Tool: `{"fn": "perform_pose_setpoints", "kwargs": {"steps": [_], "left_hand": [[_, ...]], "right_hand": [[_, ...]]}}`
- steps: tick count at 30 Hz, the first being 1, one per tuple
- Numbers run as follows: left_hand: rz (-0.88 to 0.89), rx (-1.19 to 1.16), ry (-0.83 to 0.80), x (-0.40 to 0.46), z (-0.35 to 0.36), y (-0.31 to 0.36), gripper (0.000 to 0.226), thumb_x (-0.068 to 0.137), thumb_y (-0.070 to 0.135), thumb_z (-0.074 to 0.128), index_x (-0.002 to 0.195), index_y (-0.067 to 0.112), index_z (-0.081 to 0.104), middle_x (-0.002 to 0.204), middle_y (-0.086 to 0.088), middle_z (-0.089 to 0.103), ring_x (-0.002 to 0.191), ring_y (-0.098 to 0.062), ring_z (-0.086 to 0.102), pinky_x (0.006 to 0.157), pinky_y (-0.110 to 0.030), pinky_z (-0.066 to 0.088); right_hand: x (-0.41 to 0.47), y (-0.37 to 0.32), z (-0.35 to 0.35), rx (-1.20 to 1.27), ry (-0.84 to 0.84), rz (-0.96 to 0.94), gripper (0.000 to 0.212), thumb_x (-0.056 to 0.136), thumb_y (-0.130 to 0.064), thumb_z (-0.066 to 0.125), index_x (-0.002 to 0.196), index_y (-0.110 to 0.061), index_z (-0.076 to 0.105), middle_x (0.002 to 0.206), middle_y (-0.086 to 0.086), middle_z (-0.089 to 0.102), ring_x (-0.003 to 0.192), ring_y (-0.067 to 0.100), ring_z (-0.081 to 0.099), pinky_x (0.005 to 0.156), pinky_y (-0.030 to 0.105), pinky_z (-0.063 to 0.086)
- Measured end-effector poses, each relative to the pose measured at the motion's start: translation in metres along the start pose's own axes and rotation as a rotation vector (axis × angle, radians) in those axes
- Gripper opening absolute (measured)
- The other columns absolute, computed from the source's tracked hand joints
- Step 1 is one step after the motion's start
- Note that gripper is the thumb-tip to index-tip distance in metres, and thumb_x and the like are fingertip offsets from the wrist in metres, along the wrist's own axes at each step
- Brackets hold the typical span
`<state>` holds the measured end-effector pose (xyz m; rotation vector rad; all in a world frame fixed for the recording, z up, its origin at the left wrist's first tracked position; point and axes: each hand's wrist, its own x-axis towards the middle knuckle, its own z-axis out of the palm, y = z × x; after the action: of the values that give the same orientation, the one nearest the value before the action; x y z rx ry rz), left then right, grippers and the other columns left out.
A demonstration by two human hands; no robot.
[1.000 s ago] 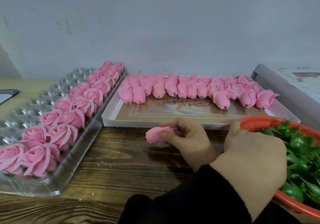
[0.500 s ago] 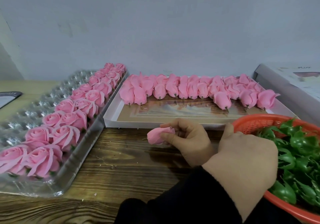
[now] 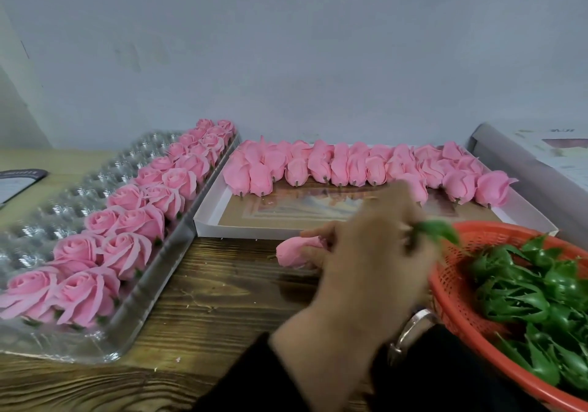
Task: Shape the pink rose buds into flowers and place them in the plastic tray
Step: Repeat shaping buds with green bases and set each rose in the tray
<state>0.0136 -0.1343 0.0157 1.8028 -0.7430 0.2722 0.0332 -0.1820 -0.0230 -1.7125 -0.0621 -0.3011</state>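
Left hand: the left hand (image 3: 318, 246) is mostly hidden behind the right one at frame centre; its fingers are curled round a pink rose bud (image 3: 294, 252), held just above the wooden table (image 3: 206, 284).
Right hand: the right hand (image 3: 372, 252) is blurred, in front of the left hand; a green calyx (image 3: 436, 230) is pinched at its fingertips, over the rim of the basket.
Bud in hand: the petals are closed; the bud is not yet shaped, and it is well apart from the tray.
Plastic tray: a clear plastic tray (image 3: 63, 208) is seen at the left of the frame, with two rows of opened pink roses (image 3: 127, 220) seated along its right side.
Work done: those two rows appear filled from front to back.
Work left: the tray's cups further left are seen without flowers, so the task is judged far from finished.
Supply: a white cardboard box (image 3: 210, 220) at upper centre holds many unshaped buds (image 3: 350, 166) laid in rows against its far edge.
Basket: a red plastic basket (image 3: 451, 290) at lower right is filled with green calyxes (image 3: 525, 290).
Other things: a dark card (image 3: 19, 182) lies at the far left edge; a wristwatch (image 3: 410, 332) is worn on the right wrist.
Obstacles: nothing is seen between the hands and the tray; the filled rows must be reached over to get to the empty cups.
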Motion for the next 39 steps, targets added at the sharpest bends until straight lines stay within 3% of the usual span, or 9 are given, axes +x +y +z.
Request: {"fn": "perform_pose_setpoints", "kwargs": {"steps": [3, 6, 11, 15, 22, 25, 30, 35, 39], "left_hand": [[-0.182, -0.269, 0.219, -0.004, -0.048, -0.019, 0.025, 0.078, -0.005, 0.063, 0.07, 0.013, 0.047, 0.067, -0.015, 0.063, 0.064, -0.027, 0.065, 0.057, -0.035, 0.055], [-0.333, -0.392, 0.368, -0.014, -0.082, -0.039, 0.018, 0.085, -0.01, 0.051, 0.077, 0.003, 0.043, 0.055, -0.011, 0.06, 0.044, -0.021, 0.061, 0.039, -0.022, 0.047], [-0.462, -0.392, 0.425, -0.021, -0.095, -0.065, 0.027, 0.086, -0.008, 0.045, 0.08, 0.014, 0.06, 0.046, 0.002, 0.054, 0.041, -0.01, 0.047, 0.038, -0.016, 0.037], [-0.57, -0.419, 0.346, -0.019, -0.088, -0.078, 0.028, 0.086, -0.008, 0.047, 0.081, 0.014, 0.064, 0.044, -0.001, 0.053, 0.037, -0.007, 0.042, 0.037, -0.014, 0.035], [-0.659, -0.565, 0.288, -0.016, -0.086, -0.084, 0.035, 0.082, -0.01, 0.047, 0.096, 0.019, 0.061, 0.064, -0.001, 0.065, 0.055, -0.01, 0.053, 0.044, -0.014, 0.041], [-0.666, -0.616, 0.256, -0.015, -0.084, -0.084, 0.036, 0.085, -0.011, 0.041, 0.1, 0.017, 0.059, 0.076, -0.006, 0.064, 0.058, -0.008, 0.058, 0.047, -0.016, 0.045], [-0.663, -0.62, 0.173, -0.016, -0.08, -0.085, 0.037, 0.088, -0.009, 0.04, 0.104, 0.019, 0.058, 0.084, -0.005, 0.067, 0.061, -0.009, 0.061, 0.053, -0.021, 0.05], [-0.624, -0.685, 0.129, -0.017, -0.078, -0.082, 0.036, 0.088, -0.011, 0.044, 0.108, 0.015, 0.058, 0.107, -0.014, 0.064, 0.085, -0.016, 0.063, 0.072, -0.023, 0.055], [-0.592, -0.676, 0.092, -0.018, -0.076, -0.076, 0.035, 0.087, -0.013, 0.044, 0.116, 0.003, 0.057, 0.117, -0.021, 0.061, 0.107, -0.028, 0.061, 0.095, -0.034, 0.049]], "right_hand": [[0.0, 0.003, 0.002, 0.162, -0.002, 0.011, 0.02, 0.075, 0.005, 0.068, 0.08, -0.015, 0.066, 0.077, -0.004, 0.068, 0.07, 0.001, 0.061, 0.068, 0.015, 0.047], [-0.002, 0.005, 0.002, 0.165, 0.009, 0.027, 0.016, 0.076, 0.002, 0.07, 0.077, -0.013, 0.07, 0.074, 0.009, 0.071, 0.07, 0.01, 0.061, 0.068, 0.023, 0.049], [-0.004, 0.005, 0.001, 0.076, 0.108, 0.019, 0.016, 0.076, -0.004, 0.071, 0.078, -0.021, 0.07, 0.069, 0.001, 0.065, 0.065, 0.007, 0.057, 0.064, 0.018, 0.047], [-0.006, 0.003, 0.001, 0.064, 0.205, -0.053, 0.02, 0.076, -0.005, 0.071, 0.076, -0.025, 0.07, 0.072, 0.011, 0.062, 0.068, 0.017, 0.053, 0.07, 0.029, 0.045], [-0.013, -0.008, 0.007, 0.069, 0.254, -0.169, 0.026, 0.074, -0.009, 0.073, 0.081, -0.033, 0.073, 0.078, 0.018, 0.065, 0.071, 0.033, 0.058, 0.067, 0.025, 0.048], [-0.014, -0.008, 0.012, 0.022, 0.199, -0.212, 0.031, 0.072, -0.006, 0.074, 0.076, -0.036, 0.071, 0.075, 0.004, 0.066, 0.068, 0.017, 0.058, 0.065, 0.017, 0.047], [-0.013, -0.005, 0.015, -0.071, 0.155, -0.239, 0.035, 0.072, -0.01, 0.075, 0.09, -0.039, 0.067, 0.08, -0.001, 0.065, 0.075, 0.013, 0.059, 0.069, 0.018, 0.046], [-0.01, 0.0, 0.014, -0.115, 0.176, -0.23, 0.035, 0.072, -0.013, 0.074, 0.089, -0.042, 0.066, 0.086, -0.012, 0.062, 0.083, 0.009, 0.061, 0.073, 0.013, 0.045], [-0.008, 0.002, 0.013, -0.146, 0.186, -0.241, 0.038, 0.073, -0.011, 0.074, 0.086, -0.047, 0.066, 0.087, -0.012, 0.061, 0.083, 0.008, 0.061, 0.074, 0.014, 0.046]]}}
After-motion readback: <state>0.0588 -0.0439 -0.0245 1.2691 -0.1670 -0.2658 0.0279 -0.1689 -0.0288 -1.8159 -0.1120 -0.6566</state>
